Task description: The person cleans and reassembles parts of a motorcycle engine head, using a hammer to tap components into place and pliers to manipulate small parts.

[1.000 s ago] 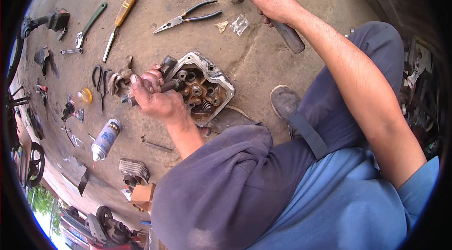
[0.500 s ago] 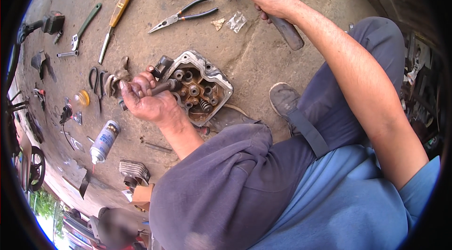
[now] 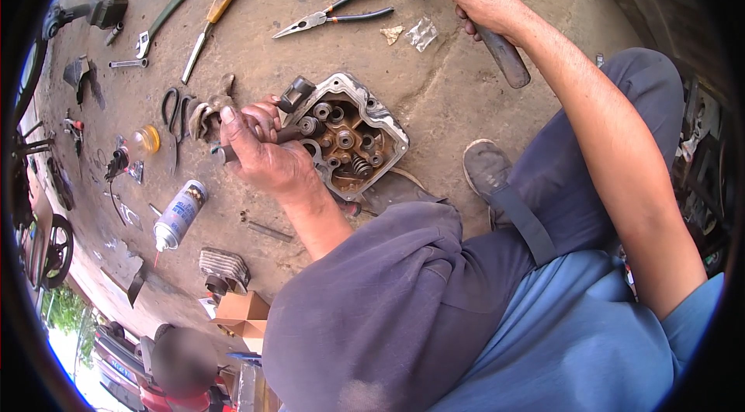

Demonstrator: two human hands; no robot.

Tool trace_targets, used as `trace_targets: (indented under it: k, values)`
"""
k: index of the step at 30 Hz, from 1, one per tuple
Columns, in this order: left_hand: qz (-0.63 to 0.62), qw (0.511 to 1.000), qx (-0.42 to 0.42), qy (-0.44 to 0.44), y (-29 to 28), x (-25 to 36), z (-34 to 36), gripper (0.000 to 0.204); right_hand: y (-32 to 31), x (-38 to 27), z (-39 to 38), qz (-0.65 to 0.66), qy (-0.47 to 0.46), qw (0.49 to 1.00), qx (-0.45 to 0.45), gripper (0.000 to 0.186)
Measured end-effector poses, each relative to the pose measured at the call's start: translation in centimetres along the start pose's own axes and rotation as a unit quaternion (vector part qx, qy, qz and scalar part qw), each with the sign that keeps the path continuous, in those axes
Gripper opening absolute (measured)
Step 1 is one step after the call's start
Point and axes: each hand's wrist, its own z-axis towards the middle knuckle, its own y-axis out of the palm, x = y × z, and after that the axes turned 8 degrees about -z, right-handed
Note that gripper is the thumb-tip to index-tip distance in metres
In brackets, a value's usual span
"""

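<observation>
My left hand [image 3: 256,156] is wrapped round a dark metal rod [image 3: 292,133], whose inner end meets a port of an open cylinder head [image 3: 380,121] with grimy brown internals. A short black cylindrical piece [image 3: 296,94] sits above my fingers; its connection to the rod is unclear. My right hand [image 3: 485,5] grips a hammer [image 3: 504,63] just below its head, raised to the upper right with the handle pointing down. A crumpled rag [image 3: 206,121] lies left of my left hand, beside black-handled scissors [image 3: 171,113].
Long-nose pliers [image 3: 334,15], an adjustable wrench [image 3: 163,20], a yellow-handled screwdriver [image 3: 217,1], a spray can [image 3: 180,214], a finned part [image 3: 223,266] and a cardboard box [image 3: 242,311] lie around on the concrete floor [image 3: 419,86]. A motorbike [image 3: 116,358] stands at lower left.
The view has shifted, so the scene sits farther right in the picture. Both hands keep their grips, with little visible movement relative to the cylinder head.
</observation>
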Motion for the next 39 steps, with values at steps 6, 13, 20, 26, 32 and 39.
trace_targets:
  k: [6,13,20,26,32,39]
  values:
    - [0.036,0.998,-0.049,-0.004,0.0,-0.6,0.0,0.051,-0.1,-0.5,-0.3,-0.004,0.002,1.0,-0.008,0.039]
    - [0.063,0.997,-0.037,-0.016,0.1,-1.4,0.1,0.048,-0.6,0.2,1.1,-0.045,-0.024,0.999,-0.012,0.049]
    - [0.05,0.997,-0.051,-0.026,-0.2,-1.2,0.2,0.049,-0.3,0.3,1.1,-0.039,-0.022,0.999,-0.019,0.049]
    - [0.064,0.996,-0.056,-0.019,-0.1,-1.4,0.2,0.047,-0.2,0.5,1.3,-0.044,-0.025,0.999,-0.003,0.05]
    - [0.106,0.992,-0.066,0.005,0.2,-1.4,-0.2,0.046,-0.1,0.3,1.4,-0.04,-0.029,0.999,-0.009,0.05]
    - [0.149,0.981,-0.109,0.061,-0.2,-2.3,-0.6,0.043,-0.9,-0.9,1.0,-0.062,-0.041,0.997,-0.019,0.048]
